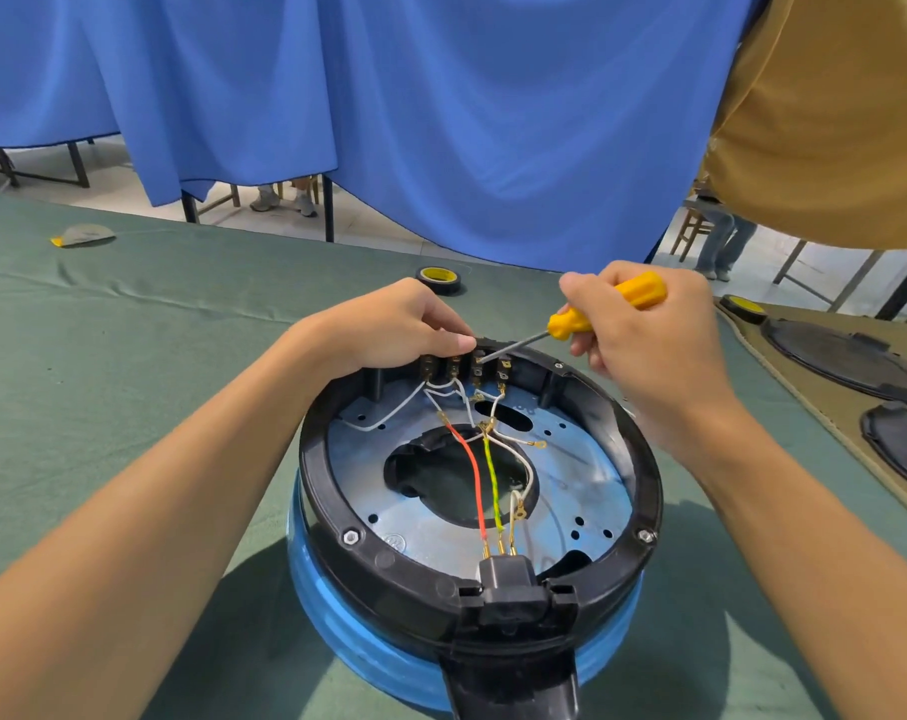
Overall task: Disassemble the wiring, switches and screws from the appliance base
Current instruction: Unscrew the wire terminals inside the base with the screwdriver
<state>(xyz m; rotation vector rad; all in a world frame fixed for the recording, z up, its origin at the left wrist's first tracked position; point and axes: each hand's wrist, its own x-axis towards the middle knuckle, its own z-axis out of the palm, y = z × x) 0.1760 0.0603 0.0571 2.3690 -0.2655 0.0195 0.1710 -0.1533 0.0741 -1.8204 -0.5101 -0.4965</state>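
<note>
Head view, base: the appliance base sits upside down on the green cloth right in front of you, black rim up, metal plate exposed
Left hand: your left hand pinches the top of the switch block at the far rim, thumb and fingers curled over it to brace it
Right hand: your right hand is wrapped round the yellow screwdriver, shaft slanting down to the left, tip at the third terminal along
Step in hand: looks like you're working a terminal loose, prying or unscrewing, I can't tell which
Do it well: seat the tip square before you load it, go gently, and hold the block firm; your left thumb is just beside the tip, so a slip would go straight into it
Wiring: white wires leave the terminals, while a red wire and a green-yellow wire run to the black power socket at the near rim; ring lugs lie loose on the plate, so part of it looks freed
Screws: a hex screw sits in the rim near left, another near right, not yet out
In the way: the white wires bunch right under the terminals, so mind the shaft doesn't snag them
Around: a tape roll lies just beyond your hands, black lids rest on a tan mat to the right, and a blue curtain hangs behind, all well apart from the job
</note>
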